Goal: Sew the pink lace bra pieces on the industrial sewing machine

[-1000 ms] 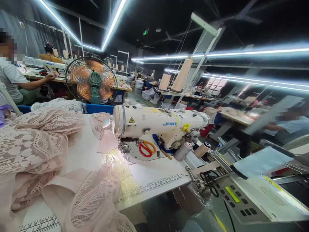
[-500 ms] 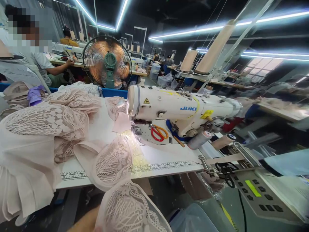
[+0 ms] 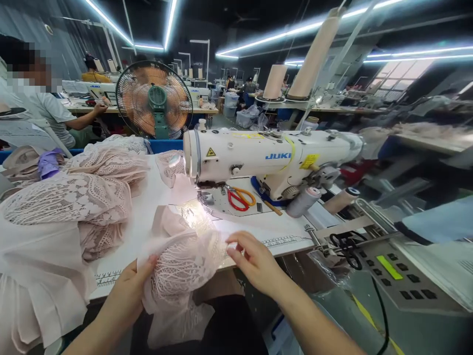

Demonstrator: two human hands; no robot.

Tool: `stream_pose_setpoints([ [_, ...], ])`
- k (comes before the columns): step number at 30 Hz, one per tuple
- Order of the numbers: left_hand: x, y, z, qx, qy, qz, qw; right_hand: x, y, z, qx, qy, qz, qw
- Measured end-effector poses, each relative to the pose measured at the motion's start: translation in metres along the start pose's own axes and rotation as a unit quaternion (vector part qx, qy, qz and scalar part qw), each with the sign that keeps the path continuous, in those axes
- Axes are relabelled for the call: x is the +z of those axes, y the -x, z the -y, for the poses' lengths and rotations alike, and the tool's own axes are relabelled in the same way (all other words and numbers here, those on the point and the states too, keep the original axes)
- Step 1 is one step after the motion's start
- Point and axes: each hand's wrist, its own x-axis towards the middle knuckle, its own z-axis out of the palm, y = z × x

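Head view shows the left hand (image 3: 125,293) pinching a pale-pink lace garment (image 3: 183,271), the right hand (image 3: 258,264) curled beside its edge, grip unclear.

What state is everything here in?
Lace piece, held, bunched.
Left hand, gripping it.
Right hand, curled at its edge, grip unclear.
Scissors, lying down, blade opening unclear.
Sewing machine, glowing at its needle end.
Control panel display, lit yellow-green.
Ceiling lights, on.
Fan, upright, spinning unclear.

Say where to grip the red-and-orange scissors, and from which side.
Probably by the handle loops of the scissors, from the near right: the loops angle out that way, and the sewing machine would likely hamper reaching from behind.
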Motion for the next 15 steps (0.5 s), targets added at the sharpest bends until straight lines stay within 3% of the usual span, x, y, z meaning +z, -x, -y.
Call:
stream_pose_setpoints([
  [1,0.0,-0.001,0.006,-0.002,-0.014,0.019,1.0,0.0,-0.013,0.0,0.013,-0.049,-0.028,0.998],
  [2,-0.001,-0.002,0.01,0.001,-0.031,0.036,0.999,0.002,-0.025,0.0,0.021,-0.092,-0.015,0.995],
  [5,-0.001,-0.007,0.014,0.031,-0.096,0.069,0.993,0.018,-0.053,-0.001,0.04,-0.203,0.089,0.974],
  [8,0.0,-0.013,0.005,0.062,-0.203,0.082,0.974,0.034,-0.063,-0.007,0.035,-0.28,0.122,0.952],
  [12,0.01,-0.02,-0.01,0.081,-0.383,0.152,0.908,0.034,-0.062,-0.012,0.025,-0.278,0.156,0.947],
  [15,0.02,-0.027,-0.013,0.083,-0.432,0.204,0.875,0.03,-0.062,-0.009,0.026,-0.238,0.171,0.956],
])
